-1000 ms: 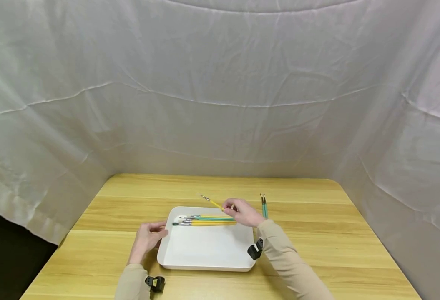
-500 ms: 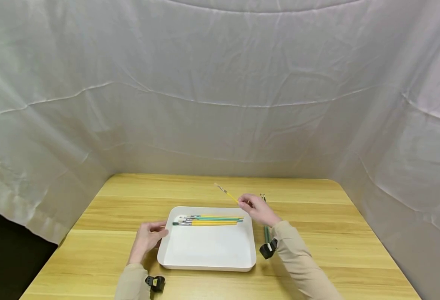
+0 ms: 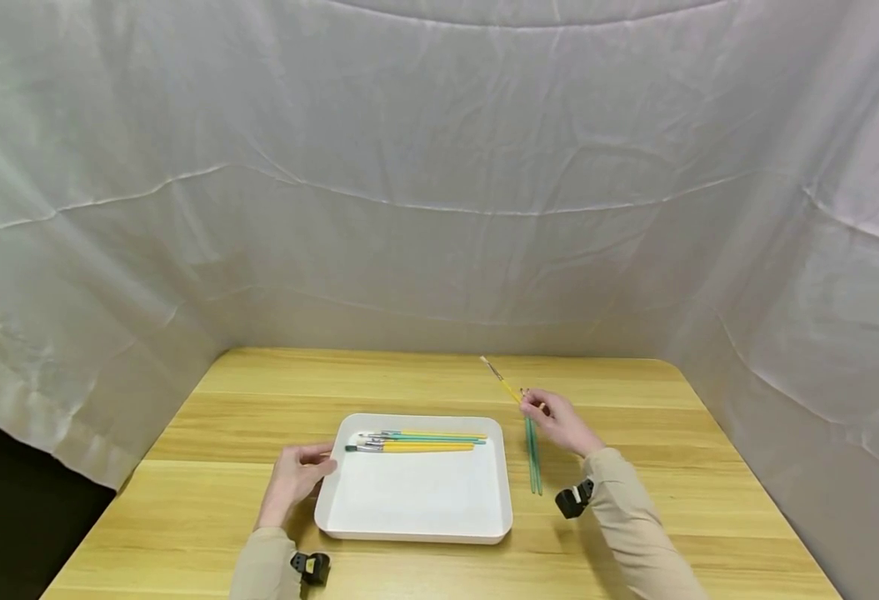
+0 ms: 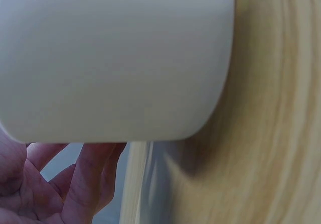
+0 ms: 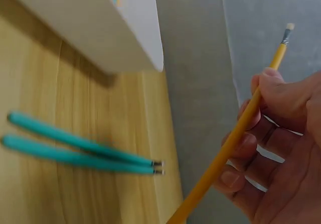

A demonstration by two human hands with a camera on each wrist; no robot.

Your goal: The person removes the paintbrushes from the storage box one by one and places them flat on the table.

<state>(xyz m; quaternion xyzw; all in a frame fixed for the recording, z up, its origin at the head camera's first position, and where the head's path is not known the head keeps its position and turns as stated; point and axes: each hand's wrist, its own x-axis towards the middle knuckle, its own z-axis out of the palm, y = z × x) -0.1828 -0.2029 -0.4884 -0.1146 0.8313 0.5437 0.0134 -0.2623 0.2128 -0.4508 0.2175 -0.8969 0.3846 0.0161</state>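
Observation:
My right hand (image 3: 561, 423) pinches a yellow paintbrush (image 3: 503, 383) between thumb and fingers, its pale bristles angled up to the far left. In the right wrist view, the thumb presses the yellow handle (image 5: 220, 158) near the ferrule while the other fingers curl behind. Under this hand, two teal paintbrushes (image 3: 533, 458) lie side by side on the table, right of a white tray (image 3: 417, 500). With thumb at the rim, my left hand (image 3: 292, 483) grips the tray's left side; its fingertips are hidden behind the tray wall (image 4: 115, 73) in the left wrist view.
Several yellow and teal paintbrushes (image 3: 417, 447) lie in the far part of the tray, bristles to the left. The wooden table (image 3: 207, 500) is bordered by grey curtains (image 3: 439, 275) at the back and sides.
My right hand has carried the yellow paintbrush rightward, from over the tray to above the two teal paintbrushes. The left hand and tray have hardly moved.

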